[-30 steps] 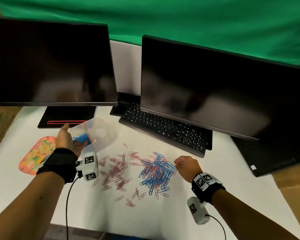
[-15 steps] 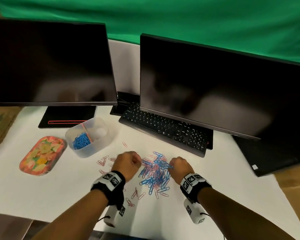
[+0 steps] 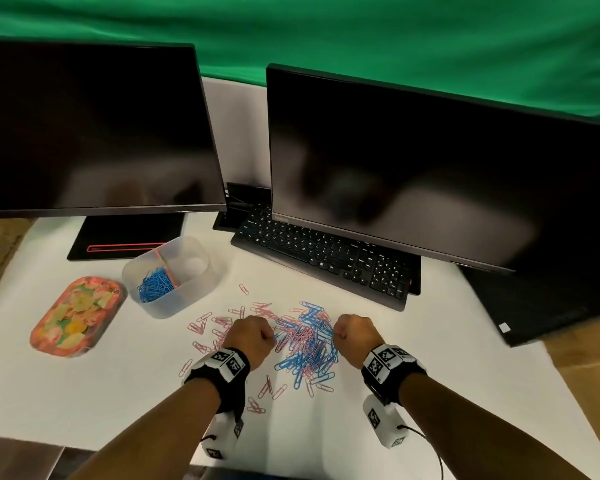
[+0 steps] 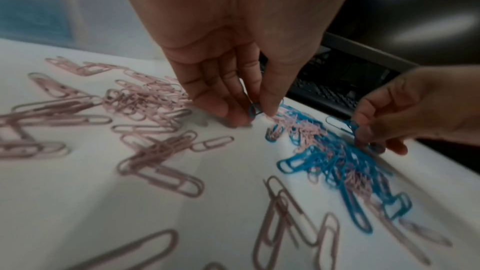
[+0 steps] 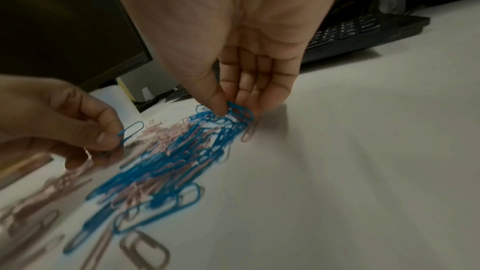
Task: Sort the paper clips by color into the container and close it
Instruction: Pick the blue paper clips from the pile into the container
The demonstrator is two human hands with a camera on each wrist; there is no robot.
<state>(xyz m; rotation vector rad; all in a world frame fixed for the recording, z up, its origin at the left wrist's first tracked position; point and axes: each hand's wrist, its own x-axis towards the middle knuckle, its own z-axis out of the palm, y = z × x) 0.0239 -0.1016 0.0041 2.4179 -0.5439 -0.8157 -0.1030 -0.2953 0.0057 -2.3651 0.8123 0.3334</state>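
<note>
A mixed heap of blue and pink paper clips [image 3: 307,344] lies on the white table, with mostly pink clips [image 3: 208,327] spread to its left. My left hand [image 3: 253,336] is at the heap's left edge and pinches a blue clip [image 4: 254,109] between thumb and fingers. My right hand [image 3: 352,336] is at the heap's right edge and pinches several blue clips [image 5: 237,110]. The clear divided container [image 3: 168,275] stands at the back left, open, with blue clips [image 3: 155,284] in its left compartment; the right compartment looks bare. Its patterned lid [image 3: 77,315] lies to the left.
Two dark monitors [image 3: 90,126] [image 3: 413,168] stand behind, with a black keyboard [image 3: 323,258] under the right one, close behind the heap. A dark laptop edge [image 3: 534,306] sits at the right. The table's front edge [image 3: 84,445] runs below my forearms.
My left hand left the container and came down to the heap's left side, where it now pinches a blue clip. My right hand stayed at the heap's right side.
</note>
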